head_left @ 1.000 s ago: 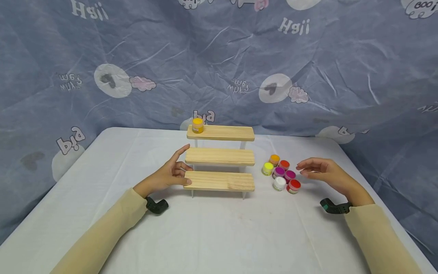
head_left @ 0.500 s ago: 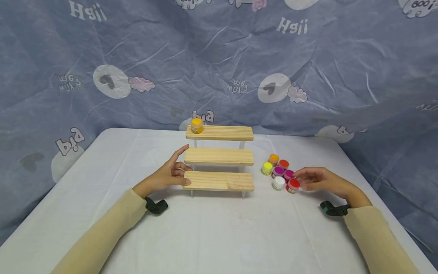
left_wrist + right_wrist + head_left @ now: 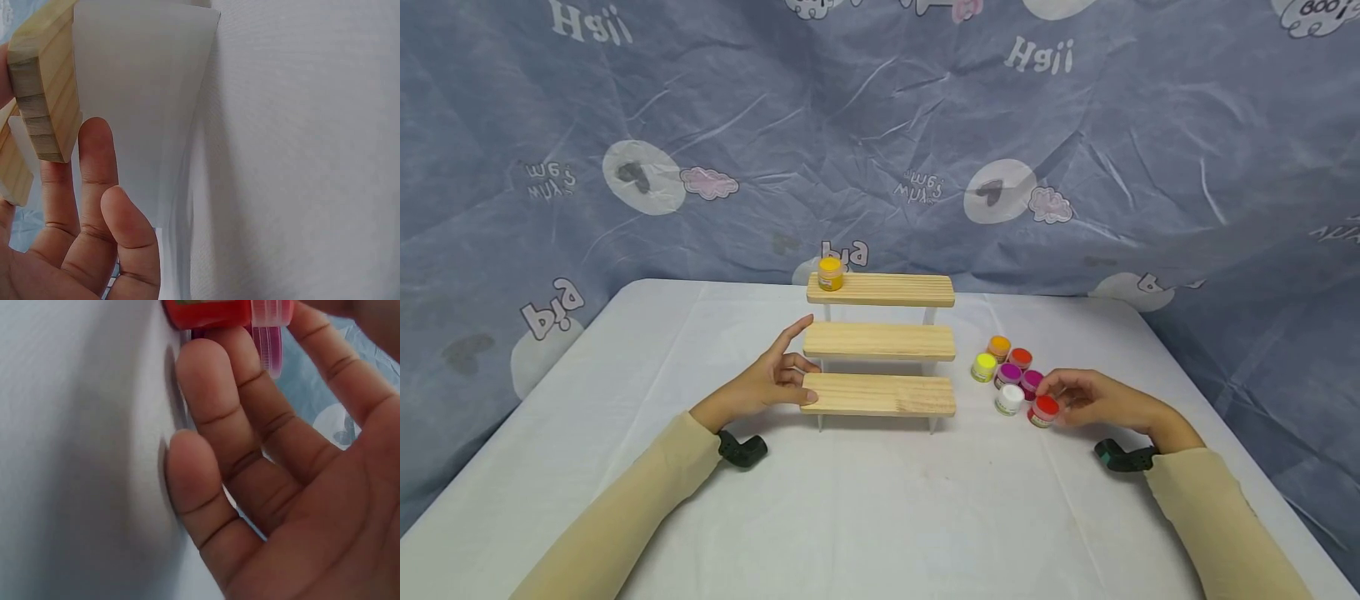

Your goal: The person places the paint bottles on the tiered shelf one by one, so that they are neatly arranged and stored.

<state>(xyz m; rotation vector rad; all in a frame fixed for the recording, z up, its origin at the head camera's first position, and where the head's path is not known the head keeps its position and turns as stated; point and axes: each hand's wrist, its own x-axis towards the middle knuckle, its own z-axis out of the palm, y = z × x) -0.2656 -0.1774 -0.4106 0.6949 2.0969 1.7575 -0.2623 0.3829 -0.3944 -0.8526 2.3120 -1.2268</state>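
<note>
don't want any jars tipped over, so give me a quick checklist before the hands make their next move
1. Wooden stand steadied: ok, left hand holds the bottom shelf by its left end.
2. Right hand at the front red jar: ok, touching it.
3. Firm grip on that jar: cannot tell.
4. Free space around it: not ok, a purple jar stands close behind.
5. Yellow-orange jar upright: ok, at the top shelf's left end.

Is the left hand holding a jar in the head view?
No, the left hand grips the left end of the bottom shelf.
</note>
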